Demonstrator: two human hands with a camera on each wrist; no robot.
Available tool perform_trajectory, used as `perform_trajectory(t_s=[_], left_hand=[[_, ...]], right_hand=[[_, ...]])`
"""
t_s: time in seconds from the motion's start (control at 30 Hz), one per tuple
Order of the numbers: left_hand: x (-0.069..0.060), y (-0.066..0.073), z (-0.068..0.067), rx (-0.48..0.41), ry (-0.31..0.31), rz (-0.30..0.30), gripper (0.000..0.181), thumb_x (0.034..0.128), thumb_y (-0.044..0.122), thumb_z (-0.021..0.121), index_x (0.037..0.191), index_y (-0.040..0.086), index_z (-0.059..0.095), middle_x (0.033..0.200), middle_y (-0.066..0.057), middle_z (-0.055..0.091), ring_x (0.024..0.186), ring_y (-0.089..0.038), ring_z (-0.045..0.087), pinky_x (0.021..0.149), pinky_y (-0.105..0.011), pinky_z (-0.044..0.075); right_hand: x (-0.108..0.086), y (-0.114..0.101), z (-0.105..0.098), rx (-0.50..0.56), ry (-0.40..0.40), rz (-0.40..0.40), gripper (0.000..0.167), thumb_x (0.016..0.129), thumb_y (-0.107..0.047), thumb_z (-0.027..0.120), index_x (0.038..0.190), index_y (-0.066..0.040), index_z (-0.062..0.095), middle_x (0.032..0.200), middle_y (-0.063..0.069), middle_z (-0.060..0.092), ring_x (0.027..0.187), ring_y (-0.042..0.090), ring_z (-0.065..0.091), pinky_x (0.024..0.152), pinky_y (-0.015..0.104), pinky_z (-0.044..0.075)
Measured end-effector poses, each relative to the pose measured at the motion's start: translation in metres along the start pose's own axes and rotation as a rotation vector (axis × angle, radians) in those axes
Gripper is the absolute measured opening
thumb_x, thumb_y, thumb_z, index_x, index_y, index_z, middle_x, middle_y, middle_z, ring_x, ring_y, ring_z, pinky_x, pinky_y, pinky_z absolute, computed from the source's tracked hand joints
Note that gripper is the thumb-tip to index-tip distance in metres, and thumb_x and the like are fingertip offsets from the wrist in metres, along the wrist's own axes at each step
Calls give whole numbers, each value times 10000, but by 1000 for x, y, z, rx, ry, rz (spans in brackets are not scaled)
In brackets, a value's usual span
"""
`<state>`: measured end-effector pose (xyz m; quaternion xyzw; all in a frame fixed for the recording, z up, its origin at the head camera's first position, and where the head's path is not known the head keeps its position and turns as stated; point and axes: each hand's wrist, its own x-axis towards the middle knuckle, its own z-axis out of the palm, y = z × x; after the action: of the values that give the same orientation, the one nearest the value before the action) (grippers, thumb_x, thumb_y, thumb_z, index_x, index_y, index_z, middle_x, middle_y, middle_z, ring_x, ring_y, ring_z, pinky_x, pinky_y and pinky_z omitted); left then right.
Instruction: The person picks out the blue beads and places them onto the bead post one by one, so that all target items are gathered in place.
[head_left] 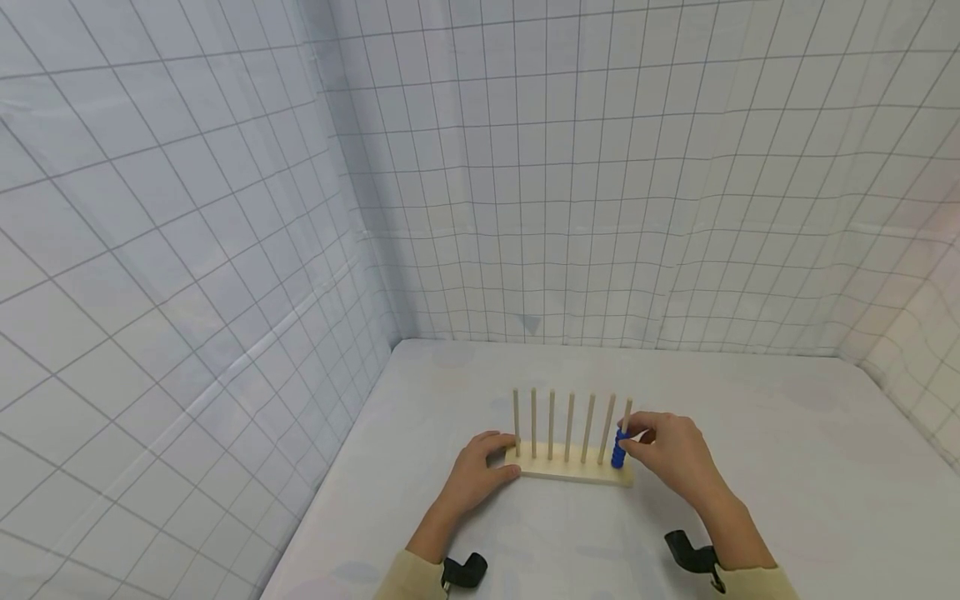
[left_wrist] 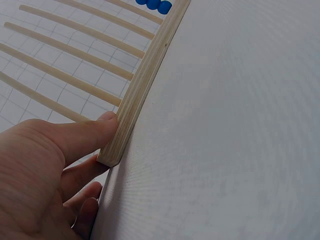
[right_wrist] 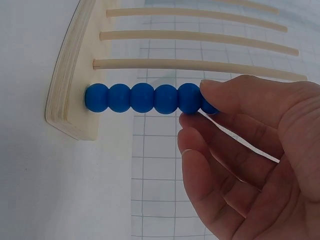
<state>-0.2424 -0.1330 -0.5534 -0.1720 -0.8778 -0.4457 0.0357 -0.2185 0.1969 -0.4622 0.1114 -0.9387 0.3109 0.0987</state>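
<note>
A pale wooden peg stand sits on the white table, with several thin upright pegs in a row. Blue round beads are stacked on its rightmost peg, touching one another from the base up. My right hand pinches the topmost bead between thumb and finger; that bead is mostly hidden by the thumb. At the stand's left end, my left hand grips the base, its thumb against the front edge and the other fingers around the end and behind. The other pegs carry no beads.
The white table reaches back to a wall of white cloth with a grid of dark lines; similar cloth hangs at left and right. A black wrist device is on the left wrist, another black device on the right.
</note>
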Motion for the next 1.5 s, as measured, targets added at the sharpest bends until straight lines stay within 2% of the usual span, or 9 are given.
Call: perform_trajectory(t_s=[0.27, 0.5, 0.83, 1.2, 1.5], left_hand=[[-1, 0, -2, -5, 5, 7, 476, 858, 316, 805, 1280, 131, 687, 1348, -117, 606, 1317, -353, 493, 1059, -589, 382], [-1, 3, -2, -16, 3, 11, 481, 861, 314, 804, 1283, 116, 684, 1342, -103, 619, 1337, -350, 475, 1072, -588, 368], [2, 5, 0, -13, -1, 7, 483, 855, 309, 809, 1282, 119, 686, 1353, -114, 607, 1332, -353, 480, 1069, -579, 376], [1, 4, 1, -28, 1, -6, 490, 855, 327, 809, 1281, 120, 686, 1377, -149, 583, 1346, -381, 461, 1071, -605, 360], [0, 2, -1, -31, -3, -23, 496, 855, 338, 807, 1287, 129, 683, 1392, -148, 572, 1346, -374, 465, 1072, -596, 368]], right_hand=[[-2, -1, -5, -19, -12, -3, 316, 826, -181, 820, 1127, -119, 743, 945, -34, 729, 798, 140, 656, 613, 327, 510], [-9, 7, -17, -68, 21, -26, 347, 831, -182, 822, 1166, -148, 741, 949, -40, 728, 784, 126, 646, 638, 337, 504], [-20, 37, -31, -118, 56, -11, 330, 833, -166, 822, 1153, -140, 744, 947, -34, 729, 811, 155, 653, 700, 413, 521], [-38, 74, -37, -108, 49, 47, 330, 824, -163, 829, 1140, -128, 744, 949, -24, 718, 834, 177, 639, 647, 334, 480], [-47, 96, -41, -96, 25, 101, 336, 841, -202, 818, 1155, -116, 734, 981, -9, 718, 847, 190, 642, 657, 348, 479]])
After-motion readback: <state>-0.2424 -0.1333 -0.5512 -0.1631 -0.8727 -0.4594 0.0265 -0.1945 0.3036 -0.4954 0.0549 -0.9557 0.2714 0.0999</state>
